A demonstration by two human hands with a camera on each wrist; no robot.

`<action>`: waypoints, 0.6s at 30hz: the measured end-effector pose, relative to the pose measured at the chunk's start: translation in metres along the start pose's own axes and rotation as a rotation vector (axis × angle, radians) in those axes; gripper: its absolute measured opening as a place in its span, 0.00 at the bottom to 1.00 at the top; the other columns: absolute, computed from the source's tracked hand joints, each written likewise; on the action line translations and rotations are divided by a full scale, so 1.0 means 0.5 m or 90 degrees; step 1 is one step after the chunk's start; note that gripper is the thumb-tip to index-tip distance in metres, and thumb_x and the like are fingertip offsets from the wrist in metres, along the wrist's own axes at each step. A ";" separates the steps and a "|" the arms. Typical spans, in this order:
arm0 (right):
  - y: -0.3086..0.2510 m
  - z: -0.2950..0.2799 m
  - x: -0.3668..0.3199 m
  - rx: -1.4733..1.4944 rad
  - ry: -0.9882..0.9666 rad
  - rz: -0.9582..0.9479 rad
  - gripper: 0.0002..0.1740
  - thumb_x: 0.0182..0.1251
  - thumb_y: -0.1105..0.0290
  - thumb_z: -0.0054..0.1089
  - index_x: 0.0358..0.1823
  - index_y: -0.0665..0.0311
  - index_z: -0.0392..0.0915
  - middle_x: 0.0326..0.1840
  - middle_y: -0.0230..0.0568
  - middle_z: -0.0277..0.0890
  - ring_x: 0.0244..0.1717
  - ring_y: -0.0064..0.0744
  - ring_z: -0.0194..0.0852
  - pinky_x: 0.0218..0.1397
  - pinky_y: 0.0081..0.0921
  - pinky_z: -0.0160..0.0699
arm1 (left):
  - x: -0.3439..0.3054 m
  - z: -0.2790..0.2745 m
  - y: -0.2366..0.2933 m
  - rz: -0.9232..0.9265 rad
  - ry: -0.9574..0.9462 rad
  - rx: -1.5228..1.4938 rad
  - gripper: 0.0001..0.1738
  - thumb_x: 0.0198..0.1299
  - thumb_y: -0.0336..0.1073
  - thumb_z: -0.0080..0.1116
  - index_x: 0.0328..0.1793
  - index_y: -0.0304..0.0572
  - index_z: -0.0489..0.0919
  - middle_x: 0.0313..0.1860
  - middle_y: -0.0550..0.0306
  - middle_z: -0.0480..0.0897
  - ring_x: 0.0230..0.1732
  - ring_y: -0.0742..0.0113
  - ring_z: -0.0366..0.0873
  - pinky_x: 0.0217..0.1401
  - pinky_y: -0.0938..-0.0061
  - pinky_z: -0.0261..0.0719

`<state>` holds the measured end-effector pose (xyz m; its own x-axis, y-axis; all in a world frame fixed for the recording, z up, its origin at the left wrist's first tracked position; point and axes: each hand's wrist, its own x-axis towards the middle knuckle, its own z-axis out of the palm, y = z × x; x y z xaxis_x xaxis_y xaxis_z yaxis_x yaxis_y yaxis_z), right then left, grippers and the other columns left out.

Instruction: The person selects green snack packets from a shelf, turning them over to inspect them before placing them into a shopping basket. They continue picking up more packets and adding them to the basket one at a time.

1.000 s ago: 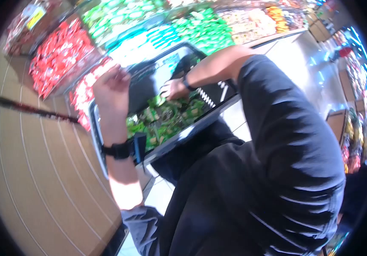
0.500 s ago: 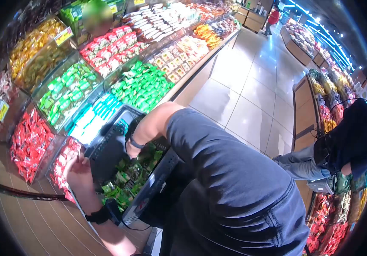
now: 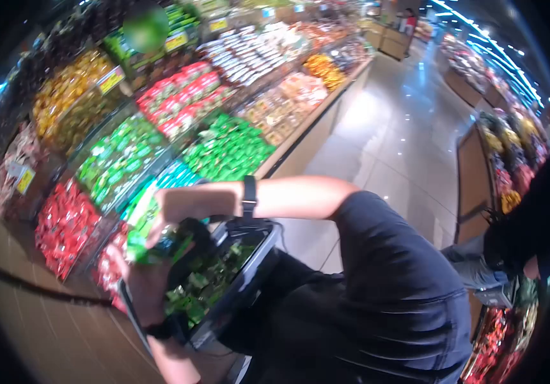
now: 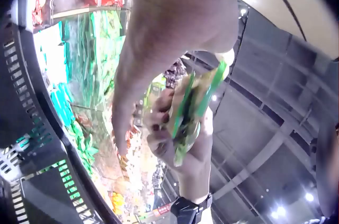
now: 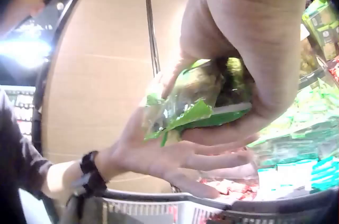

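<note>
My right hand (image 3: 195, 203) grips small clear packets with green edges (image 3: 139, 246), held over the left end of a dark basket (image 4: 45, 192). In the right wrist view, my right hand (image 5: 251, 39) has its fingers curled round the packets (image 5: 198, 97). Below them my left hand (image 5: 159, 155) spreads its fingers nearly straight, close against the packets. Seen from the left wrist, my left hand (image 4: 177, 28) is beside the packets (image 4: 193, 107), its thumb at their upper end. Green packets (image 3: 208, 285) lie inside the basket.
Candy bins stand beyond the basket: red packets (image 3: 67, 221), green packets (image 3: 229, 147) and yellow ones (image 3: 73, 83). A wooden panel (image 3: 38, 313) is at the left. A tiled aisle (image 3: 384, 147) runs at the right, where a person in jeans (image 3: 470, 262) stands.
My right hand has come up out of the basket with packets and moved left to my left hand. My left hand has lowered slightly and its fingers have spread. The head view has shifted.
</note>
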<state>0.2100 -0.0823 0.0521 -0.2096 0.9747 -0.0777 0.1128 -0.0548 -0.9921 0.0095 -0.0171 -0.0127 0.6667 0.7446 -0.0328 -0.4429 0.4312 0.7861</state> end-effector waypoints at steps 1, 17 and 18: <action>0.016 -0.001 0.006 -0.070 0.031 0.026 0.24 0.51 0.57 0.81 0.42 0.68 0.85 0.33 0.34 0.86 0.33 0.21 0.78 0.38 0.25 0.79 | -0.005 0.009 0.012 -0.039 -0.048 0.002 0.26 0.76 0.45 0.50 0.72 0.38 0.64 0.56 0.50 0.78 0.49 0.63 0.79 0.44 0.70 0.81; 0.115 0.070 0.067 -0.309 0.353 -0.266 0.25 0.70 0.53 0.62 0.57 0.66 0.79 0.48 0.55 0.76 0.53 0.51 0.72 0.56 0.38 0.73 | -0.013 -0.007 0.016 -0.094 0.020 -0.145 0.24 0.64 0.30 0.54 0.67 0.37 0.74 0.56 0.51 0.82 0.55 0.57 0.82 0.64 0.57 0.78; 0.116 0.071 0.068 -0.263 0.340 -0.169 0.28 0.75 0.51 0.54 0.64 0.66 0.74 0.54 0.58 0.70 0.58 0.53 0.67 0.60 0.36 0.69 | -0.010 -0.011 0.014 -0.096 0.023 -0.145 0.24 0.64 0.30 0.54 0.67 0.37 0.74 0.56 0.51 0.82 0.55 0.57 0.82 0.64 0.57 0.78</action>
<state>0.1748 -0.0599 -0.0116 0.2101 0.9227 0.3234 0.5032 0.1816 -0.8449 0.0001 -0.0151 -0.0105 0.7148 0.6799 -0.1639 -0.4674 0.6388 0.6112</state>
